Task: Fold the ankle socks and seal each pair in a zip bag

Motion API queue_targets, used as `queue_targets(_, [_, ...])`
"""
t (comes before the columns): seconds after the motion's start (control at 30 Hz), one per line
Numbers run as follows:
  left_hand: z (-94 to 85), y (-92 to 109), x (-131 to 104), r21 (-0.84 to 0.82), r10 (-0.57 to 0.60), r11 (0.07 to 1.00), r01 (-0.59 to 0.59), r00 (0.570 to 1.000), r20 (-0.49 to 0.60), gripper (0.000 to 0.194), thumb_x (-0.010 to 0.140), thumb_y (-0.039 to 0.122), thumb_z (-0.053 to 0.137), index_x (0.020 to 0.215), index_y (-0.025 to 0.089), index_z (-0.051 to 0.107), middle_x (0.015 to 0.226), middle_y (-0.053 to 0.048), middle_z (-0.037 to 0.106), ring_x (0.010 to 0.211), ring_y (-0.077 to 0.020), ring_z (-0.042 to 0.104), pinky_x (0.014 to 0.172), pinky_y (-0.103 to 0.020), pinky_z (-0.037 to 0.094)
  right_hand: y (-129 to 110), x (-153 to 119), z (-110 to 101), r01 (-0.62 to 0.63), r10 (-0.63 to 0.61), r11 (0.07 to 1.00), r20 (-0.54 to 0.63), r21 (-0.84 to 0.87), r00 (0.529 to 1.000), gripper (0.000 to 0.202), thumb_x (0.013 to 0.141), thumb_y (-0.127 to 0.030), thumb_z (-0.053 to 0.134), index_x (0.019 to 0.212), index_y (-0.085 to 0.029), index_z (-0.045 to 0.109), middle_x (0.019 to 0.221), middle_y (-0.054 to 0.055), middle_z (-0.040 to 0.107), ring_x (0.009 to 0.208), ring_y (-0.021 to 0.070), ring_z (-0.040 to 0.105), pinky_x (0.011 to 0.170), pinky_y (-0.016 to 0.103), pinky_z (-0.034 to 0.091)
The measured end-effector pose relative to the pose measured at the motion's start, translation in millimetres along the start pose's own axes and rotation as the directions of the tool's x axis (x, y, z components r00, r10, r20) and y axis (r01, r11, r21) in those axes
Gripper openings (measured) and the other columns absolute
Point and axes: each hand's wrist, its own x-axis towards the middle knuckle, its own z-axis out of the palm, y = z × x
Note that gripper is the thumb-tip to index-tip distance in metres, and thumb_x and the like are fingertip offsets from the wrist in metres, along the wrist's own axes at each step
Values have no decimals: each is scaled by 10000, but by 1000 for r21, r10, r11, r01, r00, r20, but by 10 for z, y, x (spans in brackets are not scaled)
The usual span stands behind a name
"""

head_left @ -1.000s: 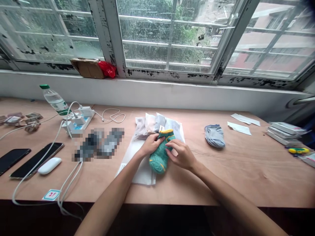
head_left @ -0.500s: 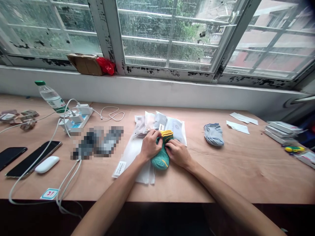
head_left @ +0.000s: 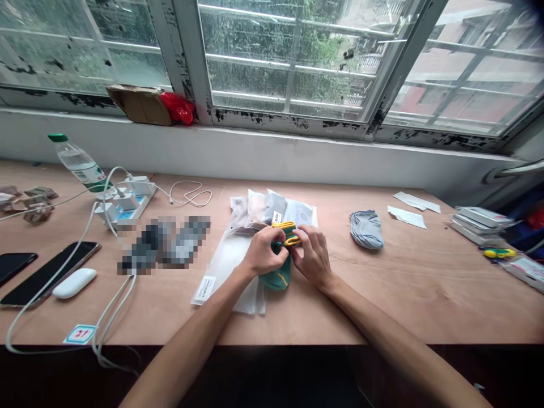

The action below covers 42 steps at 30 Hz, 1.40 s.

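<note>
Green socks [head_left: 277, 280] with yellow cuffs lie at the middle of the table, toe end toward me. My left hand [head_left: 267, 250] is closed on the left side of the socks, thumb and fingers pinching just below the cuffs. From the other side, my right hand [head_left: 313, 256] pinches a yellow cuff edge and bends it over toward me. Under and beside my left forearm lie translucent plastic bags [head_left: 232, 263] with a barcode label. Several filled bags [head_left: 301, 212] rest just behind the socks. Parts of the cuffs are covered by my fingers.
Grey folded socks [head_left: 366, 229] lie to the right, with white paper strips [head_left: 407, 217] behind them. On the left are a power strip [head_left: 135, 207] with chargers and cables, a water bottle [head_left: 80, 163], two phones [head_left: 51, 273] and a white case [head_left: 75, 283]. Stacked boxes [head_left: 480, 221] stand far right.
My right hand has moved up to the socks' cuffs, and a yellow edge is now folded over between my hands. The whole view has shifted slightly.
</note>
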Motion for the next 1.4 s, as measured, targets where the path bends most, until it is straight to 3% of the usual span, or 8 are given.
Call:
queue_targets(0.13, [-28, 51, -5, -181, 13, 983, 15, 988, 154, 135, 718, 104, 476, 798, 191, 542, 749, 7, 598, 684, -131, 541, 661, -254, 444, 22, -4, 1, 51, -52, 999, 81, 5, 995, 172, 825, -68, 538, 927, -195, 595, 914, 69, 649, 941, 245, 519, 833, 392, 431])
queue_targets(0.37, [58, -124, 1, 137, -147, 974, 182, 962, -231, 109, 830, 281, 597, 890, 199, 557, 805, -12, 583, 724, -150, 543, 697, -279, 448, 25, -26, 26, 51, -48, 998, 81, -33, 996, 196, 829, -50, 501, 713, -204, 536, 694, 39, 569, 750, 211, 473, 692, 341, 375])
queue_targets(0.6, [53, -144, 10, 102, -53, 992, 72, 982, -180, 49, 862, 206, 560, 814, 194, 562, 846, -33, 594, 824, -169, 553, 784, -307, 462, 37, -50, 44, 42, -40, 999, 79, -22, 996, 218, 816, -30, 492, 693, -209, 505, 653, 28, 541, 720, 208, 453, 664, 332, 347])
queue_targets(0.73, [38, -58, 14, -4, -29, 1000, 28, 990, -139, 24, 850, 205, 578, 830, 192, 581, 861, -36, 630, 863, -180, 566, 832, -326, 465, 55, -68, 57, -26, 25, 1000, 55, 10, 998, 174, 810, -47, 485, 878, -186, 564, 721, 37, 563, 727, 213, 468, 677, 335, 380])
queue_targets(0.87, [49, 30, 20, -210, -95, 974, 88, 995, -24, 50, 844, 225, 591, 821, 182, 589, 827, -31, 658, 808, -167, 613, 784, -302, 490, 60, -54, 47, -88, 89, 996, 49, -30, 995, 345, 854, -110, 504, 1196, -147, 522, 789, 48, 575, 729, 218, 474, 691, 347, 403])
queue_targets(1.0, [81, 79, 24, -379, -148, 909, 175, 984, 99, 79, 852, 243, 586, 820, 179, 553, 739, -6, 641, 707, -140, 637, 689, -253, 499, 41, -15, 8, -37, 45, 994, 75, -100, 996, 196, 848, -134, 548, 1019, -186, 629, 817, 68, 561, 775, 229, 467, 701, 349, 408])
queue_targets(1.23, [102, -124, 18, -31, -260, 965, 262, 928, -268, 154, 837, 259, 617, 977, 199, 597, 822, -19, 633, 753, -157, 598, 742, -300, 497, 41, 2, 23, 14, -12, 999, 57, -34, 998, 113, 808, -87, 586, 832, -195, 609, 1023, 99, 629, 982, 262, 498, 832, 396, 441])
queue_targets(1.4, [110, -259, 12, 88, -228, 962, 258, 939, -256, 96, 822, 217, 626, 914, 192, 614, 900, -46, 625, 848, -184, 593, 805, -333, 492, 50, -26, 62, 7, -13, 997, 86, 73, 996, 247, 843, -32, 489, 997, -187, 605, 935, 91, 623, 934, 243, 536, 816, 394, 483])
